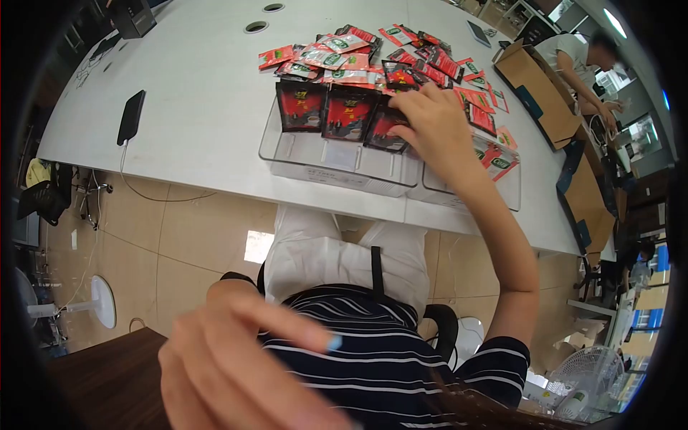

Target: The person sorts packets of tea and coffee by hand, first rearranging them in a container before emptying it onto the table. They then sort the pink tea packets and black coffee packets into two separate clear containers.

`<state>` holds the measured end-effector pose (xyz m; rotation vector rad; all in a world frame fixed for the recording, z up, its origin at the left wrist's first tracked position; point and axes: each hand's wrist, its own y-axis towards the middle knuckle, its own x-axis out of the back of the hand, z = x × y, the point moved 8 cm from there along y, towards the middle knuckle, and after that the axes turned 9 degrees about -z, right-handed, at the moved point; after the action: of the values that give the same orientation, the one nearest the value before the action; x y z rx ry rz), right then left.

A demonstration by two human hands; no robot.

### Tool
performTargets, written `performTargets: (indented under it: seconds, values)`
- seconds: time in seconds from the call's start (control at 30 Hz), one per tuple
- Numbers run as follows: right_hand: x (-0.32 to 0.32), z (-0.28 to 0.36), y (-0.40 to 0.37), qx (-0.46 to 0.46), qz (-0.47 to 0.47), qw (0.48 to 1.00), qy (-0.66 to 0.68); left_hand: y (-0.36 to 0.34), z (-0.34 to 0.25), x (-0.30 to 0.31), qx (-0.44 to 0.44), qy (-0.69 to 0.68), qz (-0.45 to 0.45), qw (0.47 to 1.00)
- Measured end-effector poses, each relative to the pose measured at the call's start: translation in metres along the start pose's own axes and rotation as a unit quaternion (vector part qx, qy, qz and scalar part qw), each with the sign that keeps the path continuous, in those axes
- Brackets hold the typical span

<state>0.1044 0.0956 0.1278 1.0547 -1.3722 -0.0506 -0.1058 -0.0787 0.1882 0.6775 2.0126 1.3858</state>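
Note:
My right hand is at the clear plastic bin, its fingers and thumb closed on the top right edge of a black-and-red coffee packet. This packet stands in a row beside two matching packets, the middle one and the left one, all upright along the bin's far side. Close to the camera, my left hand hangs in front of my striped shirt, fingers apart and a little bent, with nothing seen in it. A small blue patch shows on one fingertip.
Behind the bin lies a pile of red, white and black sachets. A second clear bin holds red-and-white sachets. Open cardboard boxes stand at right, with a person beyond. A phone with a cable lies left.

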Motion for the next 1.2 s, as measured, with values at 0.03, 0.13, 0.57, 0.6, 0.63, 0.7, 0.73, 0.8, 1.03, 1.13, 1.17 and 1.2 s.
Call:
performTargets:
  seconds: [0.03, 0.13, 0.57, 0.6, 0.63, 0.7, 0.73, 0.8, 1.03, 1.13, 1.17, 1.2]
  values:
    - [-0.004, 0.003, 0.002, 0.016, -0.001, 0.999, -0.045, -0.002, -0.007, -0.003, -0.047, -0.044, 0.016, 0.998]
    - [-0.007, -0.007, 0.006, -0.034, 0.005, 0.999, -0.015, 0.014, -0.025, -0.017, 0.181, -0.028, 0.002, 0.983]
    - [0.046, -0.021, 0.001, -0.093, -0.137, 0.968, 0.188, 0.053, -0.036, 0.034, -0.035, 0.265, -0.144, 0.953]
    - [0.080, -0.021, 0.000, -0.134, -0.170, 0.958, 0.186, 0.056, -0.037, 0.038, -0.055, 0.258, -0.155, 0.952]
    - [0.117, -0.019, -0.004, -0.174, -0.204, 0.946, 0.184, 0.059, -0.038, 0.042, -0.075, 0.251, -0.166, 0.951]
    - [0.195, -0.010, -0.026, -0.059, -0.418, 0.886, 0.190, 0.064, -0.031, 0.041, -0.069, 0.203, -0.152, 0.965]
    - [0.230, 0.000, -0.036, -0.010, -0.460, 0.867, 0.188, 0.065, -0.028, 0.040, -0.057, 0.200, -0.143, 0.968]
    - [0.282, 0.021, -0.045, 0.083, -0.485, 0.847, 0.202, 0.071, -0.020, 0.034, -0.029, 0.170, -0.125, 0.977]
    - [0.355, 0.052, -0.052, 0.169, -0.471, 0.840, 0.210, 0.079, 0.015, -0.008, 0.069, 0.001, -0.083, 0.994]
    - [0.360, 0.056, -0.069, 0.171, -0.474, 0.840, 0.200, 0.077, 0.025, -0.030, 0.101, -0.036, -0.092, 0.990]
    - [0.361, 0.055, -0.072, 0.172, -0.474, 0.840, 0.199, 0.075, 0.028, -0.034, 0.098, -0.041, -0.099, 0.989]
    - [0.361, 0.056, -0.079, 0.174, -0.478, 0.839, 0.194, 0.073, 0.029, -0.036, 0.095, -0.046, -0.101, 0.989]
